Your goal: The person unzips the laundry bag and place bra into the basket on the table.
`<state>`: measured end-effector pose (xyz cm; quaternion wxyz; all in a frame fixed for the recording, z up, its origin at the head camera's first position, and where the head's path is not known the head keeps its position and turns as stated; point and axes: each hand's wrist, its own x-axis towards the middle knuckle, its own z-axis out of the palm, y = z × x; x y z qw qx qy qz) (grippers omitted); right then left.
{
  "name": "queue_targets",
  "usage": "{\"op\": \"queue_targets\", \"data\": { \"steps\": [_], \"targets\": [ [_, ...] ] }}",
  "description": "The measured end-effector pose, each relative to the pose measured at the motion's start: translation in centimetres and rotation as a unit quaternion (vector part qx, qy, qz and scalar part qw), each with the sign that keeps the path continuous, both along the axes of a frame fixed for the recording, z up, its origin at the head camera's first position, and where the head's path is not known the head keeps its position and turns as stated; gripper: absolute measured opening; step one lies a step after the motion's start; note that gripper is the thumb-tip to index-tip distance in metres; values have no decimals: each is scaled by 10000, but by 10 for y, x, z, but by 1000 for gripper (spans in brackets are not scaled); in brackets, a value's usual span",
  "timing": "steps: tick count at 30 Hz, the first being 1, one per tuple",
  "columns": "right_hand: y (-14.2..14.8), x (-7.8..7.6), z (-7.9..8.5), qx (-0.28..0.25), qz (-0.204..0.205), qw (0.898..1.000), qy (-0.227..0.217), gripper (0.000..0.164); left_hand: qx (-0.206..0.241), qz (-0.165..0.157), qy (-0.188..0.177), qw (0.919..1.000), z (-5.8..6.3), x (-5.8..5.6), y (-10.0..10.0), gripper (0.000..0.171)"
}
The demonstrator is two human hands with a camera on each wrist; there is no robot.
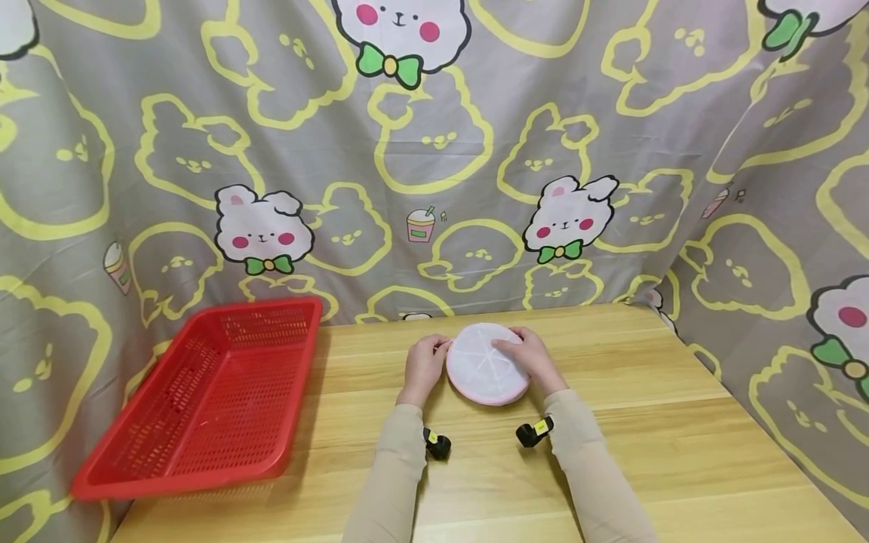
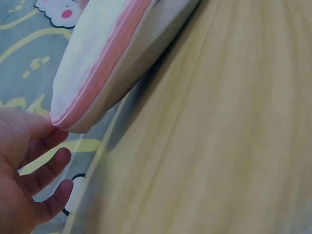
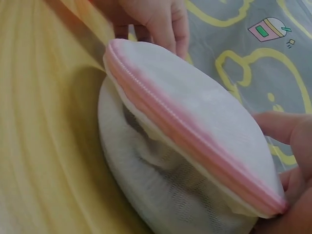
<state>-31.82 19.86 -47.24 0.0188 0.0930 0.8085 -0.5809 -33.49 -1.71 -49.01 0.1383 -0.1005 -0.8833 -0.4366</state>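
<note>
A round mesh laundry bag (image 1: 483,369) with a white top and pink edging is held just over the wooden table, in front of me. My left hand (image 1: 422,368) pinches its left edge between thumb and forefinger; in the left wrist view the other fingers (image 2: 52,168) are spread apart from it. On the opposite side my right hand (image 1: 538,363) grips the edge, its thumb lying on the white top. The right wrist view shows the bag's soft, sagging mesh side (image 3: 165,180) below the pink zipper band (image 3: 170,122). Part of the right hand's fingers is hidden behind the bag.
A red plastic basket (image 1: 288,392) with perforated walls stands at the left of the wooden table (image 1: 679,422). Behind the table hangs a grey curtain (image 1: 468,204) printed with cartoon animals, which also closes off both sides. A small black camera sits on each wrist.
</note>
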Motion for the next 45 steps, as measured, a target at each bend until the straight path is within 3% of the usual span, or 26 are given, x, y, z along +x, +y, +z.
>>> {"op": "queue_targets", "data": {
  "steps": [10,29,45],
  "targets": [
    [-5,5,-9,-223,-334,9992,56,53,18,-49,-59,10000,-3,1,-5,15],
    [-7,7,-12,-214,-309,9989,290,44,1,-139,-23,9999,-4,3,-13,14],
    [-6,5,-13,-240,-317,9989,266,43,-51,-463,-350,9983,0,5,-23,15]
  ]
}}
